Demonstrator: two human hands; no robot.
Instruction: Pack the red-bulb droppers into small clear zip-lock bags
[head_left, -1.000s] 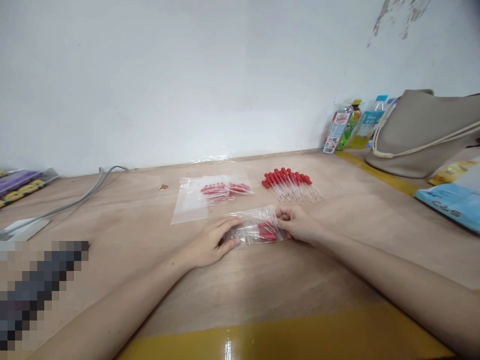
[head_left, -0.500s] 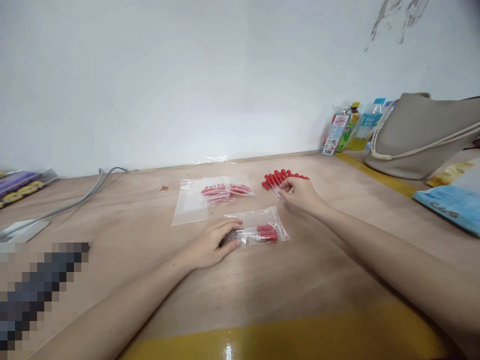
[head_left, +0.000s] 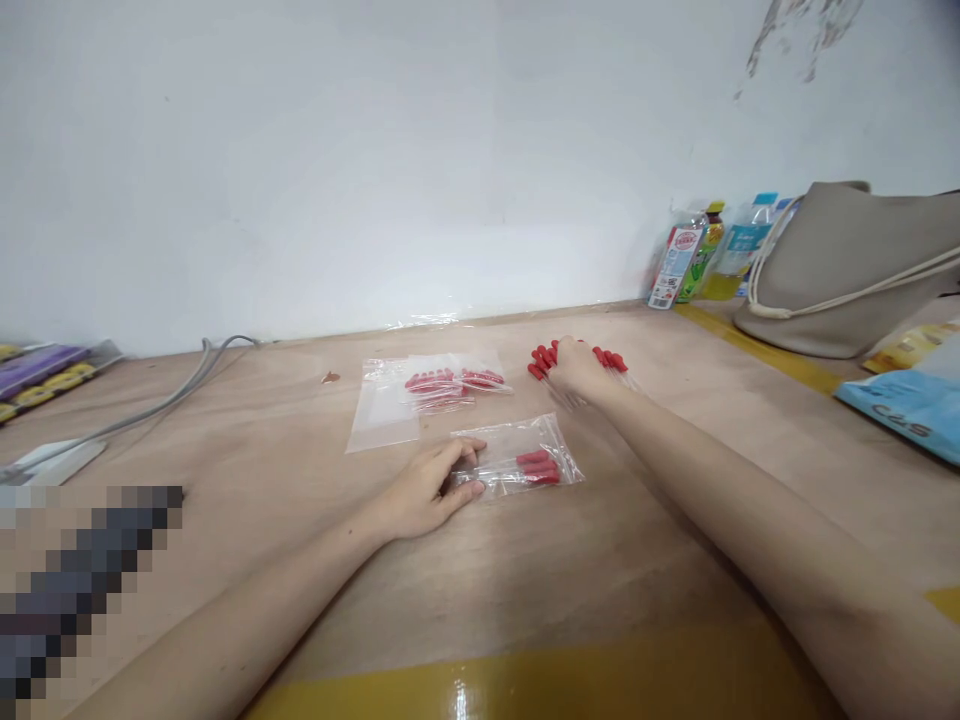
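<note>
The left hand (head_left: 429, 490) rests, fingers parted, on a clear bag (head_left: 504, 440) with three red-tipped sticks (head_left: 538, 468) inside; filled bags (head_left: 433, 382) lie beyond that hand. Around the right hand (head_left: 576, 368), whose grip I cannot tell, loose sticks (head_left: 617, 363) lie unbagged

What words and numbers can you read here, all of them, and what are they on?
"C&S": on the blue flat packet at the right.
Too small or blurred to read: the print on the white boxy carton, the blue-capped clear bottle and the yellow-capped, green-labelled bottle.
None that I can make out: the flat clear plastic bag at the left hand.
</note>
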